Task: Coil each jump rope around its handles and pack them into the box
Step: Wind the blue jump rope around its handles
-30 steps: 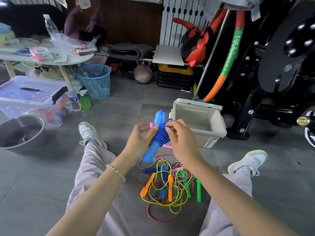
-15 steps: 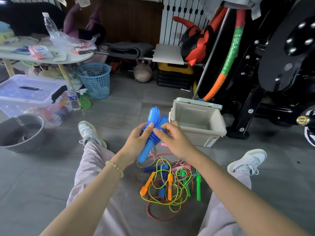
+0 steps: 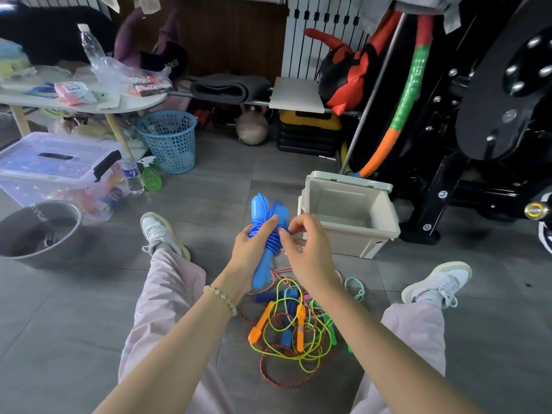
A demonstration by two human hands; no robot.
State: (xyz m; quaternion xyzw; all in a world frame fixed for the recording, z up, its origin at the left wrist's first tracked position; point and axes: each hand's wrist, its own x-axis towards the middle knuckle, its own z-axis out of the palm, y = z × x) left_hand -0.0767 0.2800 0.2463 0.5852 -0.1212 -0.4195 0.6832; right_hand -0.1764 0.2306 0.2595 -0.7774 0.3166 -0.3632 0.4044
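A person sits on a grey tiled floor (image 3: 74, 309) with legs spread, seen from their own head looking down. Both bare hands meet in the middle of the view, raised above the floor. The left hand (image 3: 251, 252) wraps its fingers round the two handles of a blue jump rope (image 3: 259, 210), held side by side and nearly upright, with the thumb pressed on the blue cord coiled round their middle. The right hand (image 3: 310, 255) is at the right side of that coil; its thumb and fingertips seem to pinch a strand of the cord, though the back of the hand hides the exact contact. Just beyond the right hand stands the box (image 3: 358, 243), beige plastic, open-topped and tilted slightly toward the viewer, with its inside showing bare. On the floor between the legs, below the hands, lies a tangled pile of ropes (image 3: 294, 327): yellow-green, red speckled and teal cords, with orange, dark blue and green handles mixed in. The legs wear pale pink trousers (image 3: 167, 282) and white shoes (image 3: 155, 231). To the left sit a grey basin (image 3: 35, 255), a clear lidded storage bin (image 3: 56, 162) and a blue mesh basket (image 3: 168, 141).
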